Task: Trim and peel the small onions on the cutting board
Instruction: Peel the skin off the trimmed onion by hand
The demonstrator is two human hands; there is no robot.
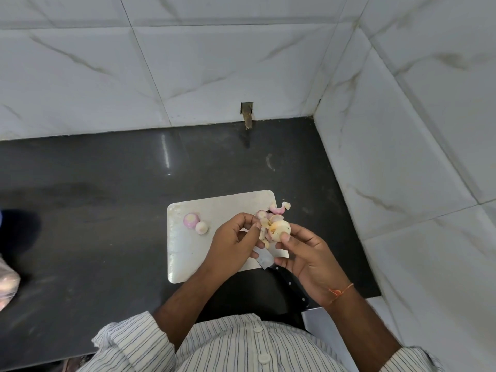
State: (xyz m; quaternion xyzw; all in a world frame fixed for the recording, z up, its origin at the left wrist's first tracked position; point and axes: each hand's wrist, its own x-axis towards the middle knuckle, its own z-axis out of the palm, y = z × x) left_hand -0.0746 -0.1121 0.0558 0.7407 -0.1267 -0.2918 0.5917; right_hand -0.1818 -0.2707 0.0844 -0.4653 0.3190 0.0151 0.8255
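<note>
A pale, partly peeled small onion point(280, 230) is held above the white cutting board point(204, 208) in the fingertips of my right hand point(308, 256). My left hand point(233, 242) pinches a strip of onion skin point(262, 230) hanging from that onion. Two trimmed onions rest at the board's left: a pink one point(191, 219) and a whiter one point(201, 227), touching each other. Loose pink peels point(277, 209) lie at the board's far right corner. A knife lies under my hands, its blade point(264, 260) on the board and its black handle point(291, 285) on the counter.
The board sits on a dark counter point(94, 224) in a corner of white marble-look tiled walls point(402, 157). A small pipe stub point(247, 116) sticks out at the back wall's base. A plastic bag point(6, 280) shows at the far left edge.
</note>
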